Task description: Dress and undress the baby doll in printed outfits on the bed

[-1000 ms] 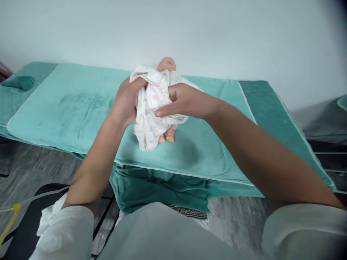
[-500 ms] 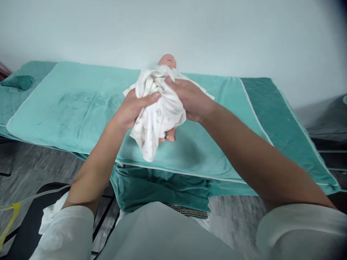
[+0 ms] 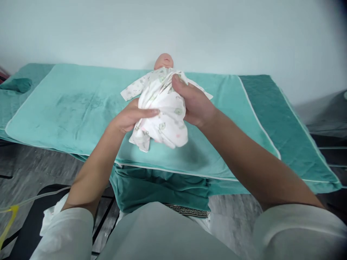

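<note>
A baby doll lies face up on the green bed, its head toward the wall. It wears a white printed top, whose sleeve spreads out to the left. Above its body, both hands hold a bunched white baby garment with small green and pink prints. My left hand grips its left side, thumb across the front. On the upper right edge, my right hand closes on the gathered cloth with the thumb on top. The cloth hides the doll's belly and legs.
A green padded bed with white piping runs along the pale wall. Green fabric hangs from its front edge. At lower left are a black seat and a clear tube with a yellow piece.
The garment has swung and spread, its lower part now fuller and farther right. The doll's left-side sleeve shows more, and its feet have become covered. My right hand has shifted slightly right.
</note>
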Available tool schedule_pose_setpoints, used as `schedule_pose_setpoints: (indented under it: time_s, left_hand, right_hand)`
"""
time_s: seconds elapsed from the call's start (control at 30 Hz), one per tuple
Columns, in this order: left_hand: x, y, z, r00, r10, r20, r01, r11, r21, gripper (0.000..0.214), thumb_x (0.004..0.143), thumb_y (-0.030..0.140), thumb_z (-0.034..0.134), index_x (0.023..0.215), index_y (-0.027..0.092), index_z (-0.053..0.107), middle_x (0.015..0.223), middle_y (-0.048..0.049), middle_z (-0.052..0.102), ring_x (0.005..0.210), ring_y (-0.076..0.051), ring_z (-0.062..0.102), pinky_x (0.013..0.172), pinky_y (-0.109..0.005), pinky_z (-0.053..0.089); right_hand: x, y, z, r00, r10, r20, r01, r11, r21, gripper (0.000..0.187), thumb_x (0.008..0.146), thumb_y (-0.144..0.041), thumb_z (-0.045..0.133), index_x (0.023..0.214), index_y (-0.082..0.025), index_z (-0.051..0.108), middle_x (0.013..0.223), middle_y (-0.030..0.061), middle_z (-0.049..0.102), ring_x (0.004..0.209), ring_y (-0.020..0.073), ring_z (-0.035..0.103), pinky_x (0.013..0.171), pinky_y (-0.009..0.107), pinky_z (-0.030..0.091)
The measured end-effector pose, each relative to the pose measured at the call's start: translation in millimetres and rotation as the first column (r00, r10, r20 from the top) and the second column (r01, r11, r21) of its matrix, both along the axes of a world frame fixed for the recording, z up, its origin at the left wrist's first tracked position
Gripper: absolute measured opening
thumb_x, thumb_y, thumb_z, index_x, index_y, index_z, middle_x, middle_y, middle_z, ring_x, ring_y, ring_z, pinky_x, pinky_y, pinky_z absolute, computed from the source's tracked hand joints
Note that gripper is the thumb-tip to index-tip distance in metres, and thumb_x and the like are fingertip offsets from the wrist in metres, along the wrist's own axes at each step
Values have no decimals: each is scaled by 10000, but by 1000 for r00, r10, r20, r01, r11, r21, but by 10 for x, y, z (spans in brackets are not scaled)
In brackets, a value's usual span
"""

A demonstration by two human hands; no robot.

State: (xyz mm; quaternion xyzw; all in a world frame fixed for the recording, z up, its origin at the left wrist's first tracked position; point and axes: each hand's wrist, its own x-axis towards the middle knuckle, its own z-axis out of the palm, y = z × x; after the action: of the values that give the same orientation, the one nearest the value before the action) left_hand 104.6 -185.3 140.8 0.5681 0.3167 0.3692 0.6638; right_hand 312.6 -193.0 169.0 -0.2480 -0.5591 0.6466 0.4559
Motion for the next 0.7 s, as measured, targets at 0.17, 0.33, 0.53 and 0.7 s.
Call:
schedule_pose_setpoints:
  time_s: [0.17,0.33,0.53,0.7]
  left_hand:
    - [222,-6,-76,979,163,125,-159,986,-46,686,752,597,857,1260,179,662,1086,-115,796,1166,-353,741,1002,-450,632]
    - [279,-13,-335,993,85,-82,-105,953,-283,579,743,493,888,1168,146,701,1057,-135,804,1058,-344,765,917,-449,641]
    - [439,-111,-479,791,-107,-602,123,992,-16,371,911,428,683,1182,177,713,1293,-127,744,1212,-333,692,1040,-444,552]
    - [671,-240,-451,408,17,-913,400,896,195,370,1002,358,486,1248,140,657,1254,-201,722,1165,-375,693,940,-452,528]
  right_hand:
    - [77,-115,-303,977,118,179,-84,979,-184,503,745,-568,920,1008,-182,734,875,47,748,772,226,728,706,345,655]
    - [191,-337,-791,988,-61,144,109,927,-358,477,786,-481,898,1112,-174,734,1064,89,774,953,274,756,833,387,663]
    - [296,-710,-1444,906,-310,289,417,771,-481,577,754,-580,849,1156,-184,727,1172,120,766,1075,349,739,976,484,614]
    - [291,-784,-1680,775,-357,522,532,814,-233,666,838,-664,716,1275,-162,705,1260,126,737,1221,377,677,1062,527,546]
